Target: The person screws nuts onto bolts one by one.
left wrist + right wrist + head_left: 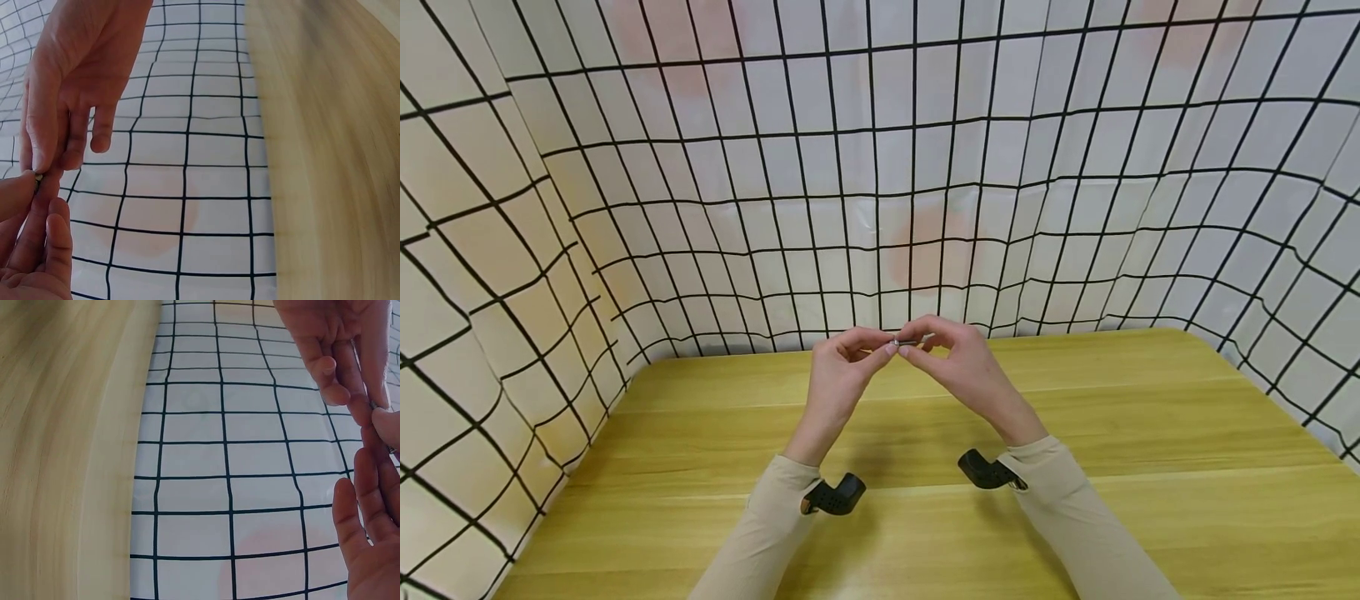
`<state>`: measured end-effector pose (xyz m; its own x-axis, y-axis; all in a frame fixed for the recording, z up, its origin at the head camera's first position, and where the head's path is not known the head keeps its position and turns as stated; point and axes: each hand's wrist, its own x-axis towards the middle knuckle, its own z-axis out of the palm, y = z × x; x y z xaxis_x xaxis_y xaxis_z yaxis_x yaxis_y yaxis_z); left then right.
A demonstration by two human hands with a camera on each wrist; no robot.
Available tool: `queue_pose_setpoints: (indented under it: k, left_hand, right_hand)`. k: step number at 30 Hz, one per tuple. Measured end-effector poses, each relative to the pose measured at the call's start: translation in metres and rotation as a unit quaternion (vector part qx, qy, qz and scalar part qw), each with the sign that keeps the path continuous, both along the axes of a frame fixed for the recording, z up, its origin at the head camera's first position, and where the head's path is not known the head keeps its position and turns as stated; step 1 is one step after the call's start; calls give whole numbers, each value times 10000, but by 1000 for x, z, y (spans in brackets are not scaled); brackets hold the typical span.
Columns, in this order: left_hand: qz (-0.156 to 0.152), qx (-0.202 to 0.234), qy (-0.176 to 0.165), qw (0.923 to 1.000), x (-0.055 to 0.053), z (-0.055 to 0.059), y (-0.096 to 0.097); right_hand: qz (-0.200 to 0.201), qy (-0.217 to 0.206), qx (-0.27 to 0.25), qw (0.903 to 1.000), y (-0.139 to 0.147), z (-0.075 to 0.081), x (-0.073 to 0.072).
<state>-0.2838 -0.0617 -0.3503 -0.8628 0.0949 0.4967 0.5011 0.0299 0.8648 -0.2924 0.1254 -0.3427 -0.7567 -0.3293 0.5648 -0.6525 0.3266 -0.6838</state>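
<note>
A small, thin, dark metal piece (pixel 907 342) with a shiny end is held up between both hands, over the far side of the table. My left hand (pixel 841 375) pinches its left end with thumb and index finger. From the other side my right hand (pixel 961 367) pinches it the same way, and the fingertips of the two hands meet. In the left wrist view only a glint of the metal piece (pixel 39 177) shows between the fingertips. Fingers cover most of it in the right wrist view too. Its exact kind I cannot tell.
A wooden table (pixel 925 533) with light yellow grain lies under the forearms. Behind it and at both sides hangs a white sheet (pixel 820 225) with a black grid. Black wrist cameras (pixel 838 495) sit at the beige sleeves (pixel 775 517).
</note>
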Motion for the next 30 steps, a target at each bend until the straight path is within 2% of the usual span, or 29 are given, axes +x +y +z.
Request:
queue_pose_setpoints:
  k: [7, 15, 21, 30]
  left_hand:
    - [50, 8, -94, 9999, 0, -2, -2]
    - [114, 14, -166, 9998, -4, -4, -5]
    - [109, 11, -357, 9993, -6, -7, -8]
    - [1, -250, -555, 9981, -17, -14, -15]
  right_hand:
    - [-74, -99, -4, 9999, 0, -3, -2]
    - [-57, -656, -327, 9973, 1, -7, -3]
    - [17, -1014, -535, 9934, 0, -13, -7]
    - [-37, -1137, -274, 9931, -4, -20, -19]
